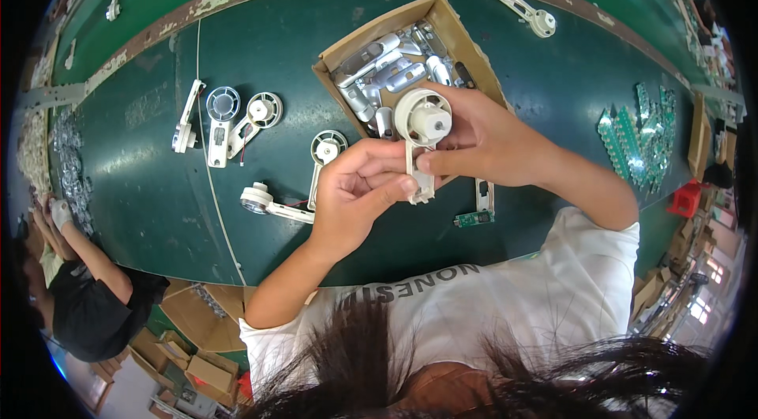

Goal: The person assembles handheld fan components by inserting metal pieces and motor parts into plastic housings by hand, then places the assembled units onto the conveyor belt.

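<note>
A white plastic housing (pixel 427 116), with a round motor-like head and a narrow handle, is held up between my two hands. My left hand (pixel 354 194) pinches the lower end of its handle between thumb and fingers. From the other side, my right hand (pixel 497 139) grips the handle just below the round head, thumb pressed on it. Behind my hands stands an open cardboard box (pixel 379 23) with several silver shell pieces (pixel 404 77). Beneath my right hand, a similar white handle (pixel 484 195) lies beside a small green circuit board (pixel 474 218); the rest of it is hidden.
Several similar white housings (pixel 223 107) lie left on the dark green table (pixel 134 182), and one more housing (pixel 530 13) at the far right. Green circuit board strips (pixel 638 139) are piled on the right. A co-worker (pixel 99 293) in black works at the left edge.
</note>
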The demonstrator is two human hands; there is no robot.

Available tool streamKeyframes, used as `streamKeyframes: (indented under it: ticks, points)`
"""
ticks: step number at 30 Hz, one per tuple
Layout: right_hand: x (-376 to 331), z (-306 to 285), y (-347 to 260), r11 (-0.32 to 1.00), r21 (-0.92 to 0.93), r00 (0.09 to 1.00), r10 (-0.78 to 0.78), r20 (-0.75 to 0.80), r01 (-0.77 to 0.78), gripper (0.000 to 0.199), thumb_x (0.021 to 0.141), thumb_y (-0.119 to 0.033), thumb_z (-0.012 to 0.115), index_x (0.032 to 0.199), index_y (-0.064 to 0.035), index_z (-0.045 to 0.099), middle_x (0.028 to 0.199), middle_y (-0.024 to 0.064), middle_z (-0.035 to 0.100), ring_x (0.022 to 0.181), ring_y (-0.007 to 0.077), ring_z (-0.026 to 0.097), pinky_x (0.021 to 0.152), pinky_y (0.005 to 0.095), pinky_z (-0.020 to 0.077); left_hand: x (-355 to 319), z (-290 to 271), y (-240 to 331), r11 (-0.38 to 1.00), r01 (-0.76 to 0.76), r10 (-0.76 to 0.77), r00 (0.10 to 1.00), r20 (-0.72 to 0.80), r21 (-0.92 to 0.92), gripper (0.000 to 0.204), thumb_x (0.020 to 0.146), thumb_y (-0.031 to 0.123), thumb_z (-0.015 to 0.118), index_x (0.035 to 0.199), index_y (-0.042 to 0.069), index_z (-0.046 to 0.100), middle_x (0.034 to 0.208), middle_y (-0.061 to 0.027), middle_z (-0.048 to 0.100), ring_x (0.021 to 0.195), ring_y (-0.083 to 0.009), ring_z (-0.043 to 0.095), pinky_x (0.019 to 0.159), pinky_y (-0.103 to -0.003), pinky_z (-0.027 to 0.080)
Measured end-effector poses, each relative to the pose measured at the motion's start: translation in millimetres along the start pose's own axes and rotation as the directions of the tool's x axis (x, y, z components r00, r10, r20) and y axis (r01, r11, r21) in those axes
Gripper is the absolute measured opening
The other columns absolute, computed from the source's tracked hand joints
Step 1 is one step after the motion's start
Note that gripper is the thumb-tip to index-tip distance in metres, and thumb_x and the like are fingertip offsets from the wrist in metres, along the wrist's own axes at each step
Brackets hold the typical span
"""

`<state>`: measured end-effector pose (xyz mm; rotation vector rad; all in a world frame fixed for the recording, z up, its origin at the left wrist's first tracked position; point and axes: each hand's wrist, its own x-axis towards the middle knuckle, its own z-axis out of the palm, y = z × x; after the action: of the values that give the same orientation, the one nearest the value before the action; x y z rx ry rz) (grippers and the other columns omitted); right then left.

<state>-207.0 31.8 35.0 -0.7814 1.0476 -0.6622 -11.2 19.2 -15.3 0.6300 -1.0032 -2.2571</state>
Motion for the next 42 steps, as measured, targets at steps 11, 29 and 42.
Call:
streamKeyframes:
  ticks: [11, 29, 42]
  points:
    - [-5.6, 3.7, 2.5, 0.992, 0.128, 1.000, 0.004, 0.020, -0.007, 0.050, 0.072, 0.001, 0.069, 0.114, -0.0031, 0.043, 0.102, 0.0040, 0.054, 0.097, 0.0112, 0.054, 0.084, 0.0270, 0.0478, -0.6, 3.1, -1.9, 0.995, 0.055, -0.053, 0.998, 0.032, -0.079, 0.027, 0.078, -0.008, 0.062, 0.101, -0.001, 0.048, 0.099, -0.0143, 0.062, 0.093, -0.0215, 0.062, 0.081, -0.032, 0.052]
    - [-11.5, 7.9, 12.2, 0.984, -0.021, 0.982, -0.177, -0.071, 0.176, 0.047, 0.078, 0.005, 0.059, 0.120, -0.0037, 0.040, 0.108, 0.0040, 0.048, 0.101, 0.0103, 0.050, 0.083, 0.0269, 0.0461, -1.1, 5.0, 3.7, 0.989, 0.129, -0.132, 0.990, -0.040, -0.076, 0.024, 0.091, 0.008, 0.050, 0.113, -0.002, 0.049, 0.100, -0.0127, 0.063, 0.089, -0.0177, 0.063, 0.075, -0.029, 0.054]
    - [-18.4, -7.9, 1.0, 0.938, 0.060, 0.936, -0.335, -0.107, 0.343, 0.048, 0.086, -0.001, 0.048, 0.131, -0.0089, 0.033, 0.114, 0.0055, 0.047, 0.093, 0.0100, 0.052, 0.075, 0.0244, 0.0461, -3.9, 12.2, 11.4, 0.987, 0.149, -0.158, 0.975, -0.159, -0.062, 0.030, 0.091, 0.009, 0.051, 0.118, -0.005, 0.049, 0.099, -0.0134, 0.064, 0.090, -0.0167, 0.062, 0.080, -0.031, 0.053]
